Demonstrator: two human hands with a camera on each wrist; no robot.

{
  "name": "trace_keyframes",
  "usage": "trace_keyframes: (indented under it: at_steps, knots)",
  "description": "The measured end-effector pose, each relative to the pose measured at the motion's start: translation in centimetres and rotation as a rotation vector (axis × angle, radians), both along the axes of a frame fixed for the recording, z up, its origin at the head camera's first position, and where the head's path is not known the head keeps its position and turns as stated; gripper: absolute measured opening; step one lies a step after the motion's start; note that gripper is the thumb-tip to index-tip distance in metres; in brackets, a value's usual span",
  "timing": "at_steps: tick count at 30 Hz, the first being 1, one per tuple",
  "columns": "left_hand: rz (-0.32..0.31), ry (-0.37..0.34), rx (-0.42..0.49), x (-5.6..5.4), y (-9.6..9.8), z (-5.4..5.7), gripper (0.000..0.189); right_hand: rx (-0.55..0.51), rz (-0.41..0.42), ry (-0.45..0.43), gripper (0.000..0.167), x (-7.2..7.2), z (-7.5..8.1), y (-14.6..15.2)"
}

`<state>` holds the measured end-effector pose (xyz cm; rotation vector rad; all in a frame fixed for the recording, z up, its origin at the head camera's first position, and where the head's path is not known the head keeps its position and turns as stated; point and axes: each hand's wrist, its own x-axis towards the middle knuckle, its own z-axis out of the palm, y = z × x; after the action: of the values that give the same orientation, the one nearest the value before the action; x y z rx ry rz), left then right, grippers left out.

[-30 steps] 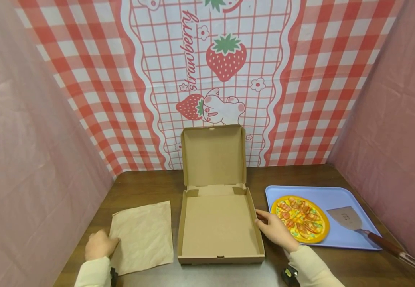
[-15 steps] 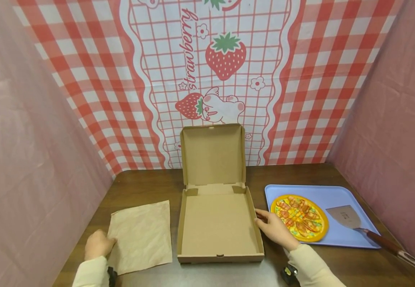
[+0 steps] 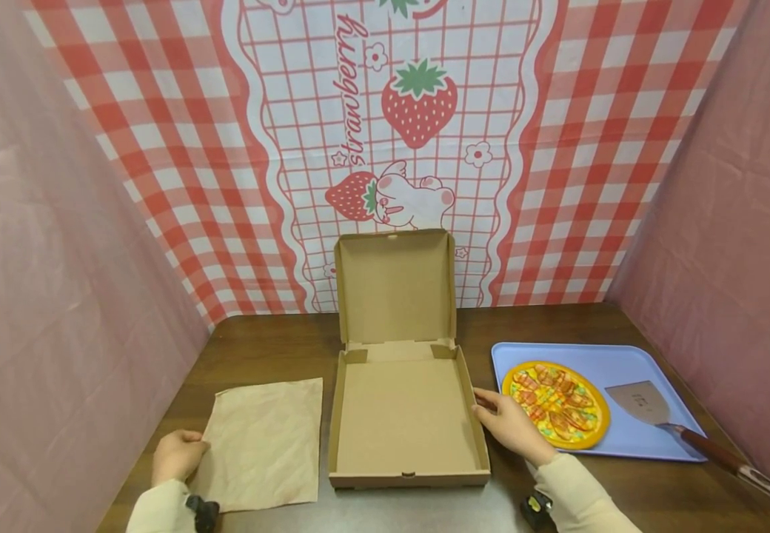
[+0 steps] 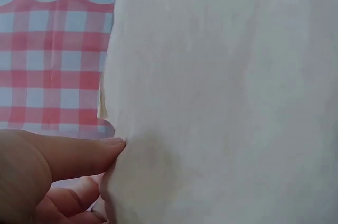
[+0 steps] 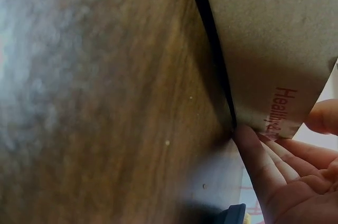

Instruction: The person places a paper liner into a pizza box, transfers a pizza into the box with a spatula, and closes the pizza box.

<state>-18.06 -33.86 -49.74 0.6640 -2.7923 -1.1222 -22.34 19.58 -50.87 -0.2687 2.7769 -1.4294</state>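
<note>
My left hand (image 3: 177, 457) pinches the left edge of a square sheet of brown paper (image 3: 265, 444) at the left of the table. In the left wrist view the thumb lies on top of the paper (image 4: 222, 86), with the other fingers partly hidden at its edge. A cardboard pizza box (image 3: 408, 418) stands in the middle, lid raised. My right hand (image 3: 513, 429) holds the box's right side wall. In the right wrist view its fingers (image 5: 261, 163) lie against the printed outer wall, the thumb at the rim.
To the right, a blue tray (image 3: 638, 355) bears a toy-like pizza (image 3: 554, 407) and a pizza server (image 3: 645, 403), whose brown handle overhangs the tray's near right corner. A checked strawberry cloth (image 3: 418, 111) hangs behind the dark wooden table (image 3: 272, 348). Pink curtains flank it.
My left hand has shifted slightly left and toward me. The brown paper has turned slightly clockwise, its near right corner coming closer. The right hand and box have hardly moved.
</note>
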Motion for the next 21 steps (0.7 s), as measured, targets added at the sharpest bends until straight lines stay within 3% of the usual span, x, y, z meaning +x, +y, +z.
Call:
trace_keyframes:
  at_steps: [12,21]
  knots:
    - [0.13,0.126,0.094,0.11,0.38,-0.09,0.026,0.002,-0.005,-0.004,0.041,0.06,-0.04,0.06]
    - [0.201,0.165,0.178,0.07,0.37,0.17,0.025,0.003,-0.007,-0.007,0.041,0.08,0.04,0.03]
